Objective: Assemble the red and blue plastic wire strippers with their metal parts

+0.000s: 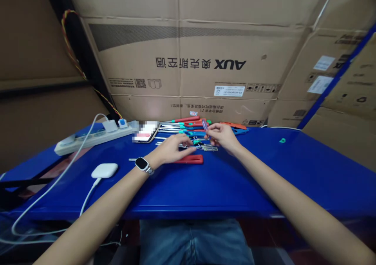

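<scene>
Nearest in, jeans (194,241) under the blue counter (235,186); both forearms stretch out over it; a white charger (104,170) sits at the left with its cable trailing off the edge; a watch (142,164) on the left wrist; the left hand (173,149) lies low, fingers loosely curled and gripping nothing that shows, just above a red handle (189,159) lying flat on the counter; the right hand (223,136) is up a little, fingertips pinched on a small purple-tipped tool (205,125), held above a clear-handled piece (210,148); just beyond, a row of screwdrivers (183,128) with red, green and blue handles lies across the counter; a power strip (94,136) runs along the far left; a small green bit (282,141) sits alone, well apart on the right; cardboard boxes (199,61) wall off the back.
</scene>
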A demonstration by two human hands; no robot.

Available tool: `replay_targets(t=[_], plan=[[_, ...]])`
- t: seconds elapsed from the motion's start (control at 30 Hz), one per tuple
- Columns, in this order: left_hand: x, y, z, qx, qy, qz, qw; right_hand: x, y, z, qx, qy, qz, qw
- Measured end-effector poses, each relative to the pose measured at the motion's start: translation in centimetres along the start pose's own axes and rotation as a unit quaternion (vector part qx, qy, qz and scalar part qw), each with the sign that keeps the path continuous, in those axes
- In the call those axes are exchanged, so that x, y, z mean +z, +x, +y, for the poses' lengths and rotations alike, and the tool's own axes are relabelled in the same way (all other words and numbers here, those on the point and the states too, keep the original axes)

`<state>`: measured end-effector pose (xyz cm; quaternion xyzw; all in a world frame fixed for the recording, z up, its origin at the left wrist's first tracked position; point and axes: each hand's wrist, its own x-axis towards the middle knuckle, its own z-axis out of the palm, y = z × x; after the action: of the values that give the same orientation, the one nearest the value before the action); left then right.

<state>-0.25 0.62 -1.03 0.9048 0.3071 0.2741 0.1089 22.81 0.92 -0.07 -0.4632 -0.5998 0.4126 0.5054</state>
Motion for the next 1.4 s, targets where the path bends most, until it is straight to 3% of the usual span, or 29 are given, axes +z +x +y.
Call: replay_targets(t=[0.1, 0.2, 0.37, 0.83, 1.03, 1.4], plan=[[-1.4, -0.5, -1.6, -0.049, 0.002, 0.065, 0.997, 3.2, 2.2, -0.2, -0.041, 0.048, -0.005, 0.998], [-2.1, -0.9, -3.1, -0.080, -0.003, 0.080, 0.994, 5.7, 3.9, 0.7, -0.075, 0.053, -0.002, 0.996], [-2.2, -1.1, -3.8, -0.121, -0.017, 0.100, 0.987, 7.3, 4.6, 3.2, -0.146, 0.006, 0.002, 0.989], [-1.7, -1.1, -4.0, -0.119, -0.011, 0.085, 0.989, 7.3, 4.1, 4.5, -0.131, 0.005, -0.028, 0.991], [-1.4, -1.1, -4.0, -0.110, -0.039, 0.103, 0.988, 6.1, 3.4, 3.1, -0.140, 0.038, -0.005, 0.989], [0.8, -0.3, -1.7, -0.149, -0.124, 0.095, 0.976, 3.9, 0.7, 0.7, -0.091, 0.129, 0.026, 0.987]])
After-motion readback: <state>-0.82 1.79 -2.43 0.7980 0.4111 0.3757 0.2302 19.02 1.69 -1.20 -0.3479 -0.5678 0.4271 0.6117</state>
